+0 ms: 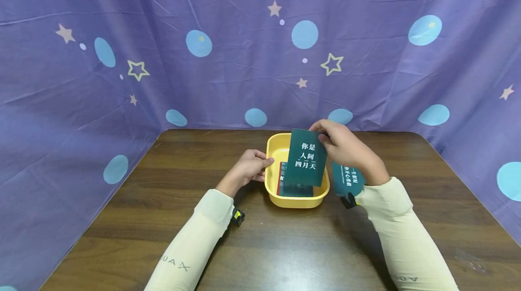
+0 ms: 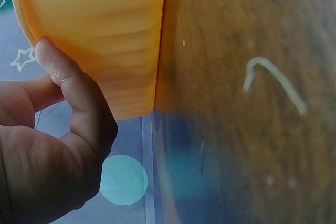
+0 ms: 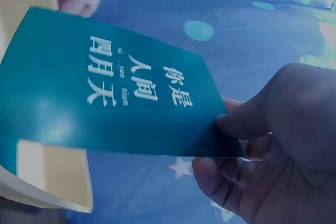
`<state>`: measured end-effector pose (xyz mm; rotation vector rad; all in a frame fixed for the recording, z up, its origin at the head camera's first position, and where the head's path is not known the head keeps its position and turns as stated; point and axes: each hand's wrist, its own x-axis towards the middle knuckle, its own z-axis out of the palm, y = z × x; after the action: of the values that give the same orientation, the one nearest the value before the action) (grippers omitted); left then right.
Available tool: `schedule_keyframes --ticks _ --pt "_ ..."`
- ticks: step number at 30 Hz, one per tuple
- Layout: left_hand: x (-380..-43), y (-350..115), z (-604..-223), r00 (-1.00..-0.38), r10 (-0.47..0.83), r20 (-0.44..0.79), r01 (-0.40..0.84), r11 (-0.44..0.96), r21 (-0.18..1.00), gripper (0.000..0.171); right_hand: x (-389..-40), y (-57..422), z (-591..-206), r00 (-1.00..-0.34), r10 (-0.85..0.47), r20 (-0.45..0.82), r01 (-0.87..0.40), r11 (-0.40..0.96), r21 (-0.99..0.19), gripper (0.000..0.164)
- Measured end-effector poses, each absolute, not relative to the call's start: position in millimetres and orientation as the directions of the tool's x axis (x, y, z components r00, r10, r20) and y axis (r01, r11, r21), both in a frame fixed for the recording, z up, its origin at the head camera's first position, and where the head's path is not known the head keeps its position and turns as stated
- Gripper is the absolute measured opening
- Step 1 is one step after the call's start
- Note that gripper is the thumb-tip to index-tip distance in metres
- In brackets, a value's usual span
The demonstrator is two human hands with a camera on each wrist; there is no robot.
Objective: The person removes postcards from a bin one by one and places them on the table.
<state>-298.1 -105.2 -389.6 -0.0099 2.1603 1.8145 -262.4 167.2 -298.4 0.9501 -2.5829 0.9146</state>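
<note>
The left grip pinches the yellow bin at left, likely for stability. The right grip pinches a green card over it.

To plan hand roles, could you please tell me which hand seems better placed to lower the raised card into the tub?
The right hand, most likely: it pinches the card by one end, over the tub. The left hand holds the tub, so it seems suited to steadying.
</note>
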Motion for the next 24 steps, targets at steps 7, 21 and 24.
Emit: schedule_keyframes --ticks 7,21,24 --pt "-298.6 -105.6 -390.0 -0.945 0.204 -0.257 -0.217 0.198 0.956 0.031 -255.9 190.4 -285.2 -0.744 -0.419 0.521 -0.657 0.600 -0.455 0.024" --pt "-299.7 -105.9 -390.2 -0.942 0.218 -0.256 -0.216 0.190 0.958 0.031 -255.1 248.9 -277.3 -0.862 -0.213 0.460 -0.473 0.662 -0.582 0.021" --pt "-299.8 -105.9 -390.1 -0.941 0.219 -0.256 -0.218 0.185 0.958 0.031 -257.9 259.7 -281.1 -0.875 -0.198 0.442 -0.450 0.673 -0.587 0.022"
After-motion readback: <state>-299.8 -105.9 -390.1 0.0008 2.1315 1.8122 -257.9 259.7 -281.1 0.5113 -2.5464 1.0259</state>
